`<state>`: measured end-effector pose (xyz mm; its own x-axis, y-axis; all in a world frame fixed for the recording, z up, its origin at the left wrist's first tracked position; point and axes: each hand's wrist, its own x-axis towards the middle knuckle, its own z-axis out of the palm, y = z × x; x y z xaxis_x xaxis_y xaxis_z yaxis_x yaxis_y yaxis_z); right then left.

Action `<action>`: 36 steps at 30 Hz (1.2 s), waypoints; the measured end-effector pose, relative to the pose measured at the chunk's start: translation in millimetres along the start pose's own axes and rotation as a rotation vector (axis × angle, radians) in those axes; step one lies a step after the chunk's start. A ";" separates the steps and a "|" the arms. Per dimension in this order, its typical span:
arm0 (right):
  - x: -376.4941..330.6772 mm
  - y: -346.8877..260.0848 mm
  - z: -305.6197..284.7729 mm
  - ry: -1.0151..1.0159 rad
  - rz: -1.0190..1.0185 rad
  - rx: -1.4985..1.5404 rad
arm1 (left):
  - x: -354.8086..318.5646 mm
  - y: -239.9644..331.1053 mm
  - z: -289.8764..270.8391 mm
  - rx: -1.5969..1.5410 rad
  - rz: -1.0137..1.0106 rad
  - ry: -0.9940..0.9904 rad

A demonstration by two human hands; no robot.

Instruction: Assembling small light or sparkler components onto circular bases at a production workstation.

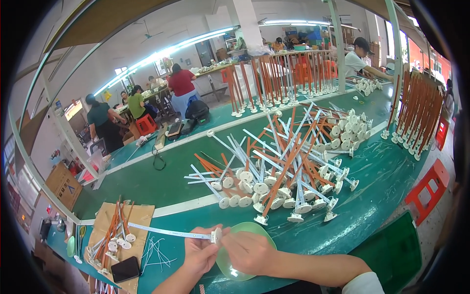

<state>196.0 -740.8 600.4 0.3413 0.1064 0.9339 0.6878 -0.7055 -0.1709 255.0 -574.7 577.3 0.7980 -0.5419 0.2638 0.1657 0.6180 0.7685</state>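
Note:
Near the table's front edge, my left hand [199,251] is closed round the end of a pale LED strip [164,231], by its round white base [216,235]. The strip reaches out to the left, its far end over a piece of cardboard. My right hand [248,252] is closed against the right side of the base, fingers pinched; what they hold is hidden. Under my hands lies a light green dish [254,228], partly covered by them. Left of my hands are several loose thin white wires [159,255] on the green table.
A big tangled heap of strips with white bases [289,171] fills the middle. The cardboard [142,214] bears a smaller bundle [115,235] and a black phone [126,269]. Strips stand in rows at right [416,112]. A green crate [391,245] and red stool [428,191] flank the table; co-workers sit beyond.

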 end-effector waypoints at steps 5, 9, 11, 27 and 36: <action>1.2 -1.0 -2.0 -0.020 0.007 -0.039 | 4.0 -4.2 -2.9 -0.003 -0.007 -0.025; 2.0 -3.8 6.0 -0.020 -0.009 -0.030 | -0.4 1.8 -5.8 0.159 0.063 -0.010; -3.7 3.5 6.1 -0.066 -0.004 0.022 | 1.0 9.6 -3.8 0.285 0.060 0.000; -2.2 19.4 -4.7 -0.113 0.127 -0.015 | -61.5 258.6 -161.9 2.367 -0.524 0.599; -9.4 26.3 -0.6 -0.200 0.159 0.021 | -28.6 183.2 18.8 1.684 0.333 -0.006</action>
<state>210.5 -760.8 587.3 0.5646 0.1329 0.8146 0.6276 -0.7102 -0.3191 251.6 -456.7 721.5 0.6664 -0.5280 0.5264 -0.7423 -0.5359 0.4022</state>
